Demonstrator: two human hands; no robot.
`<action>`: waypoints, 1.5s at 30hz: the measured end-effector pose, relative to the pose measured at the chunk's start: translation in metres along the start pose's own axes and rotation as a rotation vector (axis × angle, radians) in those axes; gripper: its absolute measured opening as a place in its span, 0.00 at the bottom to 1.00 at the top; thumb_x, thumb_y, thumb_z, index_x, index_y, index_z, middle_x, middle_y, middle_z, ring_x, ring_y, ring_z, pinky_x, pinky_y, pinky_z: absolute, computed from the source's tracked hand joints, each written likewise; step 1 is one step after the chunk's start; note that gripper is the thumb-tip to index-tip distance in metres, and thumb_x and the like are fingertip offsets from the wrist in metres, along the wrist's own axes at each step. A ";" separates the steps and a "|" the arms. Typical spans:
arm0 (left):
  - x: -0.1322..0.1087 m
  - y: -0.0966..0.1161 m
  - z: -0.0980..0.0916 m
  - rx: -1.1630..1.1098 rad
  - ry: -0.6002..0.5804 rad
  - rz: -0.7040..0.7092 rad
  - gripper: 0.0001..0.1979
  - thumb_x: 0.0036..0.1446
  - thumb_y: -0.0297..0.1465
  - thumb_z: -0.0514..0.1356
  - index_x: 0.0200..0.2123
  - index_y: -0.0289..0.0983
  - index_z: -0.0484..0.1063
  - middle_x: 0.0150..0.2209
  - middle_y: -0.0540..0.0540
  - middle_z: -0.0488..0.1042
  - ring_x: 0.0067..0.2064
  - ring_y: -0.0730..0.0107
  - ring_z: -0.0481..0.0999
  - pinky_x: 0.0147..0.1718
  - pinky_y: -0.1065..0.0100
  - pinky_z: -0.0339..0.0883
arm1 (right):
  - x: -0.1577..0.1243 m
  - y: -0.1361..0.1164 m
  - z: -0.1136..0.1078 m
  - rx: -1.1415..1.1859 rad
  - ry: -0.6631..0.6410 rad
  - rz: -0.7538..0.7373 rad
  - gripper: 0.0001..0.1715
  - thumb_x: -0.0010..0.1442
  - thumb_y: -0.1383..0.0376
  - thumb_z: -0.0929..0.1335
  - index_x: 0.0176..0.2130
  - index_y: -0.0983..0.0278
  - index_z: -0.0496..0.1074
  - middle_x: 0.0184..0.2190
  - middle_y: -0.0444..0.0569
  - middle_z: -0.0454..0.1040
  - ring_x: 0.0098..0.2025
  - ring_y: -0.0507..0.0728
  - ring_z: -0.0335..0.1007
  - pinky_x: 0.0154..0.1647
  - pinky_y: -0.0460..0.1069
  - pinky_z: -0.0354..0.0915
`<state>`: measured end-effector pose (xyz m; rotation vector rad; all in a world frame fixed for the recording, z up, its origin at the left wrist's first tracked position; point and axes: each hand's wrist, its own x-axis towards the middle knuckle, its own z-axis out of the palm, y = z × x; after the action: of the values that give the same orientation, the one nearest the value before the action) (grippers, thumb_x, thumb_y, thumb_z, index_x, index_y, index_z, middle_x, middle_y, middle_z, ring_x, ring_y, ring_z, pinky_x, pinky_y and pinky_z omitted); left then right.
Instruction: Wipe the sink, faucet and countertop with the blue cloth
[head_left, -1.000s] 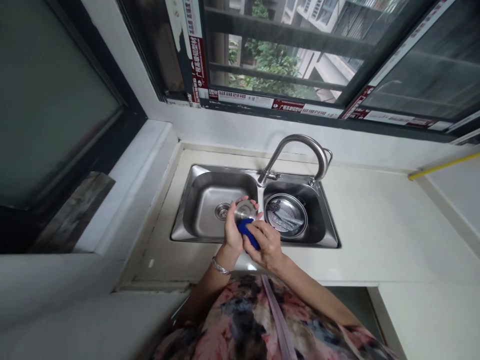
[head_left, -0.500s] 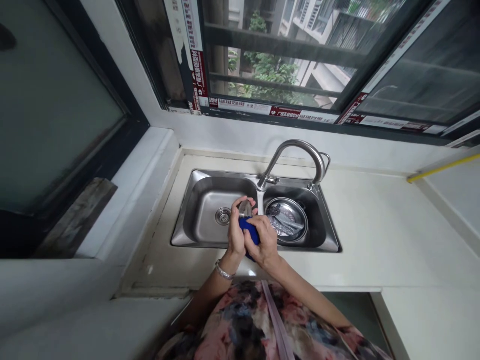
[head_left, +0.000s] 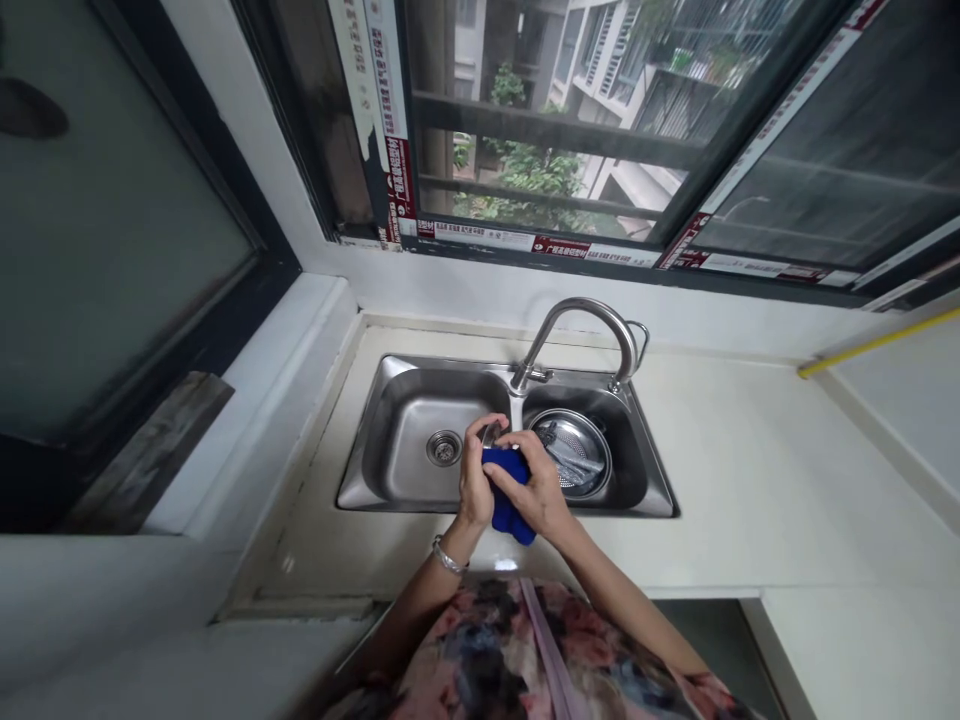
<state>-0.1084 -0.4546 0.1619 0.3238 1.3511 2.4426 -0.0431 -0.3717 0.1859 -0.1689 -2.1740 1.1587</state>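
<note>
Over the front edge of the sink, my left hand point(head_left: 474, 482) curls around a small shiny, glass-like object point(head_left: 491, 434). Its lower part is hidden by a blue cloth point(head_left: 511, 505) and my fingers, so its exact kind is unclear. My right hand point(head_left: 540, 487) grips the cloth and presses it against that object, with the thumb across the front. Loose cloth hangs down between my wrists. A silver bracelet point(head_left: 450, 556) circles my left wrist.
The double steel sink point(head_left: 401, 480) has a drain point(head_left: 444, 448) in its left basin. A perforated steel colander point(head_left: 602, 470) with metal utensils inside stands in the right one. Behind rises a curved faucet point(head_left: 581, 305). Pale countertop point(head_left: 750, 470) extends right, below a window point(head_left: 525, 170).
My right hand has opened slightly, with its fingers reaching further over the object. More of the blue cloth is spread out and hangs lower. The camera view has tilted up a little.
</note>
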 end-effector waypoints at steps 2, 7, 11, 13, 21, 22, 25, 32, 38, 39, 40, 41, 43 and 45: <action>-0.001 0.000 0.001 -0.023 0.010 0.007 0.25 0.70 0.54 0.57 0.53 0.42 0.79 0.55 0.42 0.81 0.59 0.57 0.77 0.65 0.59 0.64 | 0.001 -0.001 0.001 0.004 0.026 -0.007 0.13 0.69 0.57 0.73 0.49 0.59 0.73 0.48 0.51 0.77 0.51 0.59 0.75 0.54 0.55 0.72; -0.010 0.009 0.009 -0.051 -0.019 0.064 0.24 0.69 0.54 0.60 0.51 0.42 0.81 0.56 0.41 0.80 0.59 0.55 0.77 0.66 0.55 0.64 | -0.005 -0.010 0.005 -0.042 0.128 -0.094 0.07 0.70 0.62 0.71 0.46 0.59 0.71 0.43 0.50 0.77 0.47 0.58 0.76 0.52 0.54 0.72; -0.017 0.013 0.015 -0.040 -0.045 0.105 0.23 0.67 0.53 0.61 0.50 0.41 0.81 0.56 0.39 0.79 0.59 0.52 0.76 0.64 0.52 0.67 | -0.008 -0.016 0.002 -0.071 0.183 -0.102 0.04 0.70 0.61 0.70 0.43 0.59 0.72 0.42 0.51 0.78 0.45 0.59 0.76 0.48 0.54 0.73; -0.020 0.014 0.015 0.010 -0.061 0.142 0.24 0.68 0.53 0.60 0.51 0.41 0.81 0.56 0.38 0.78 0.59 0.51 0.76 0.64 0.51 0.67 | -0.008 -0.019 0.001 -0.059 0.195 -0.071 0.04 0.70 0.61 0.69 0.42 0.59 0.72 0.41 0.50 0.79 0.43 0.58 0.77 0.47 0.54 0.73; -0.021 0.021 0.014 0.108 -0.111 0.255 0.22 0.67 0.52 0.61 0.49 0.42 0.83 0.56 0.37 0.78 0.59 0.48 0.75 0.66 0.48 0.64 | -0.005 -0.027 -0.004 0.104 0.118 0.128 0.12 0.70 0.56 0.69 0.37 0.60 0.73 0.37 0.48 0.79 0.39 0.57 0.75 0.45 0.52 0.72; -0.021 0.022 0.014 0.107 -0.120 0.253 0.23 0.66 0.52 0.63 0.49 0.42 0.83 0.55 0.37 0.79 0.59 0.48 0.75 0.67 0.47 0.63 | -0.004 -0.027 -0.005 0.129 0.119 0.155 0.14 0.70 0.54 0.68 0.37 0.60 0.73 0.36 0.48 0.78 0.38 0.57 0.75 0.44 0.52 0.72; -0.019 0.022 0.011 0.123 -0.159 0.252 0.23 0.64 0.53 0.64 0.48 0.42 0.83 0.55 0.36 0.79 0.60 0.46 0.75 0.68 0.45 0.61 | -0.004 -0.027 -0.006 0.194 0.121 0.233 0.17 0.69 0.51 0.69 0.35 0.60 0.74 0.33 0.45 0.76 0.34 0.56 0.72 0.41 0.51 0.70; -0.018 0.017 0.002 0.204 -0.218 0.297 0.20 0.63 0.50 0.67 0.49 0.44 0.84 0.56 0.36 0.79 0.60 0.44 0.75 0.67 0.45 0.62 | -0.005 -0.019 -0.009 0.353 0.057 0.420 0.21 0.65 0.47 0.71 0.32 0.61 0.76 0.29 0.43 0.73 0.32 0.55 0.65 0.36 0.49 0.66; -0.017 0.012 -0.005 0.186 -0.243 0.287 0.21 0.57 0.48 0.71 0.47 0.42 0.85 0.55 0.36 0.79 0.59 0.42 0.76 0.67 0.44 0.62 | -0.007 -0.012 -0.007 0.566 0.078 0.588 0.23 0.59 0.46 0.75 0.27 0.60 0.72 0.26 0.42 0.68 0.30 0.54 0.62 0.32 0.49 0.64; -0.017 0.010 -0.006 0.187 -0.231 0.272 0.21 0.55 0.48 0.72 0.46 0.41 0.85 0.54 0.35 0.80 0.58 0.41 0.76 0.67 0.44 0.62 | -0.007 -0.010 -0.007 0.587 0.081 0.612 0.24 0.58 0.46 0.75 0.27 0.60 0.72 0.25 0.42 0.68 0.30 0.54 0.62 0.32 0.49 0.64; -0.018 0.008 -0.007 0.200 -0.223 0.263 0.21 0.55 0.48 0.72 0.45 0.41 0.85 0.54 0.35 0.80 0.58 0.41 0.76 0.67 0.44 0.62 | -0.007 -0.009 -0.006 0.598 0.081 0.635 0.24 0.57 0.46 0.76 0.26 0.61 0.71 0.25 0.42 0.68 0.30 0.54 0.61 0.31 0.49 0.63; -0.018 0.005 -0.009 0.221 -0.221 0.257 0.20 0.55 0.49 0.71 0.44 0.42 0.85 0.54 0.35 0.80 0.58 0.41 0.76 0.67 0.43 0.61 | -0.007 -0.007 -0.005 0.599 0.077 0.657 0.25 0.56 0.45 0.76 0.26 0.61 0.71 0.25 0.42 0.67 0.30 0.54 0.61 0.31 0.49 0.63; -0.019 -0.002 -0.011 0.247 -0.210 0.255 0.19 0.58 0.50 0.69 0.44 0.44 0.85 0.54 0.37 0.80 0.58 0.43 0.75 0.67 0.43 0.61 | -0.006 -0.002 -0.002 0.580 0.074 0.698 0.27 0.54 0.44 0.77 0.26 0.61 0.71 0.24 0.41 0.66 0.28 0.53 0.59 0.29 0.48 0.60; -0.019 -0.005 -0.009 0.194 -0.129 0.258 0.19 0.62 0.52 0.65 0.44 0.45 0.84 0.53 0.38 0.80 0.57 0.47 0.76 0.65 0.46 0.64 | -0.006 0.007 0.002 0.561 0.100 0.750 0.28 0.51 0.42 0.78 0.25 0.61 0.70 0.22 0.40 0.64 0.27 0.52 0.57 0.27 0.47 0.57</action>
<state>-0.0932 -0.4665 0.1516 0.7328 1.5771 2.4412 -0.0407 -0.3715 0.1767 -0.8147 -1.6337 2.0653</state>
